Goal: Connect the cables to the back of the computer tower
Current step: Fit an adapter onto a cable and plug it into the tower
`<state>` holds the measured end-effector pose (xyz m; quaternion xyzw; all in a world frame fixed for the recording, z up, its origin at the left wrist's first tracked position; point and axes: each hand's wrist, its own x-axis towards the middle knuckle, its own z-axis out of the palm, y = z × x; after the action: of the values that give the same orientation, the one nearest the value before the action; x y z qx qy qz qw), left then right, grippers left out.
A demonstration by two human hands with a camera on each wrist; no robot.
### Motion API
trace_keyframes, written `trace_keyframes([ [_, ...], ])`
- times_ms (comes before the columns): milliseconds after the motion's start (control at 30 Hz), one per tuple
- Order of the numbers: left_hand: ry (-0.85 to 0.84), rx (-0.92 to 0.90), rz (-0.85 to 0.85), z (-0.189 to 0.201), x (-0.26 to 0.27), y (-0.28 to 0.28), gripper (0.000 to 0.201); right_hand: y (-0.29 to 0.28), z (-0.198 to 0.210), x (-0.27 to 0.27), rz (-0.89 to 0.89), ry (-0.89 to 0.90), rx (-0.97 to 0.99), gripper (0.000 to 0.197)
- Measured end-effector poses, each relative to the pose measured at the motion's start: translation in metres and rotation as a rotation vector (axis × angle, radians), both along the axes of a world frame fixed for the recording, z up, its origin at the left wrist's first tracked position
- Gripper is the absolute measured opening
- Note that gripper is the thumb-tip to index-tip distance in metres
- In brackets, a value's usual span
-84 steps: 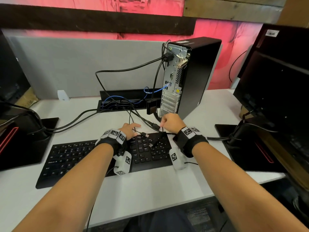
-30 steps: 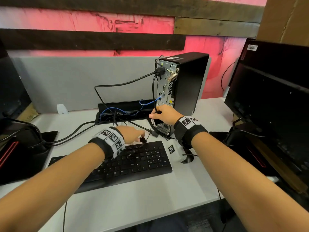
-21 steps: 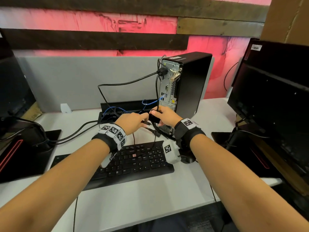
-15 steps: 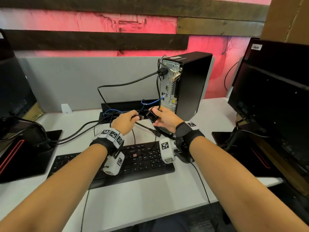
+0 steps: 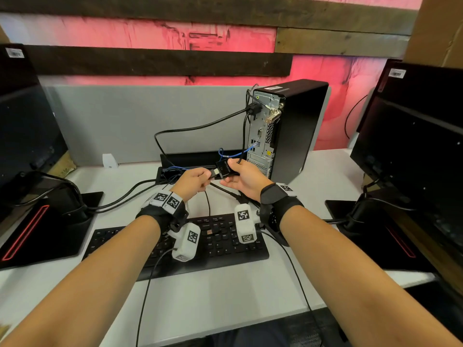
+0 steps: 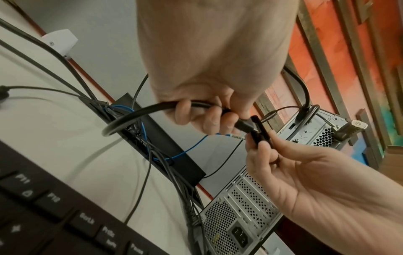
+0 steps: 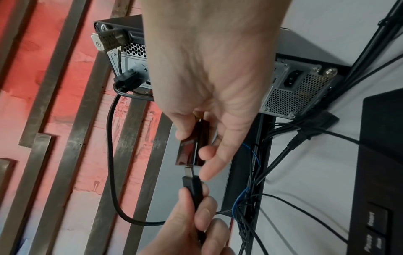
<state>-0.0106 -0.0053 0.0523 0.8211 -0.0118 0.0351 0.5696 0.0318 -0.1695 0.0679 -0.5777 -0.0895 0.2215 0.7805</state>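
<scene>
A black computer tower (image 5: 295,128) stands on the desk with its metal back panel (image 5: 260,136) turned towards me. My right hand (image 5: 240,176) holds a small black adapter block (image 5: 225,169) (image 7: 191,148) just in front of the tower's lower back. My left hand (image 5: 193,180) pinches a black cable plug (image 5: 213,173) (image 7: 193,185) (image 6: 245,126), its metal tip at the adapter's port. A black cable (image 5: 200,126) and a blue cable (image 5: 240,152) sit plugged into the panel. The power socket (image 7: 292,78) low on the panel holds no plug.
A black keyboard (image 5: 225,241) lies under my wrists. Several cables (image 5: 130,191) run from a black cable tray (image 5: 190,159) across the white desk (image 5: 200,304). Monitors on black stands (image 5: 45,226) (image 5: 411,136) flank both sides. A grey divider (image 5: 140,121) backs the desk.
Both hands rose from the keyboard area to in front of the tower. The left hand brought its cable plug up to the adapter held by the right hand.
</scene>
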Motion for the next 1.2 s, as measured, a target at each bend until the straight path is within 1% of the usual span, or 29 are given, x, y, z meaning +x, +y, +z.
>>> trace_keyframes([
  [167, 0.002, 0.031, 0.022, 0.002, -0.001, -0.001, 0.029, 0.001, 0.003, 0.0, -0.008, 0.012, -0.014, 0.011],
  [333, 0.028, 0.021, 0.049, 0.004, -0.001, -0.002, 0.023, 0.001, 0.004, -0.001, 0.001, -0.02, -0.049, 0.01],
  [500, 0.042, -0.013, 0.075, 0.0, 0.001, -0.003, 0.023, 0.002, 0.002, -0.001, -0.023, -0.07, -0.08, 0.021],
  [633, 0.066, -0.011, 0.096, -0.002, 0.004, -0.003, 0.023, 0.003, 0.0, -0.002, -0.042, -0.097, -0.114, 0.019],
  [767, 0.068, 0.037, 0.118, -0.001, 0.007, -0.004, 0.026, 0.004, -0.001, -0.001, -0.051, -0.096, -0.117, 0.016],
  [933, 0.029, 0.074, 0.152, -0.002, 0.009, -0.007, 0.025, 0.003, -0.001, -0.001, -0.045, -0.095, -0.121, 0.013],
  [1067, -0.002, 0.068, 0.159, -0.005, 0.011, -0.008, 0.025, 0.004, -0.002, -0.001, -0.051, -0.08, -0.095, 0.013],
  [1200, -0.03, 0.112, 0.187, -0.005, 0.009, -0.011, 0.026, 0.006, -0.004, 0.0, -0.058, -0.08, -0.098, 0.013],
])
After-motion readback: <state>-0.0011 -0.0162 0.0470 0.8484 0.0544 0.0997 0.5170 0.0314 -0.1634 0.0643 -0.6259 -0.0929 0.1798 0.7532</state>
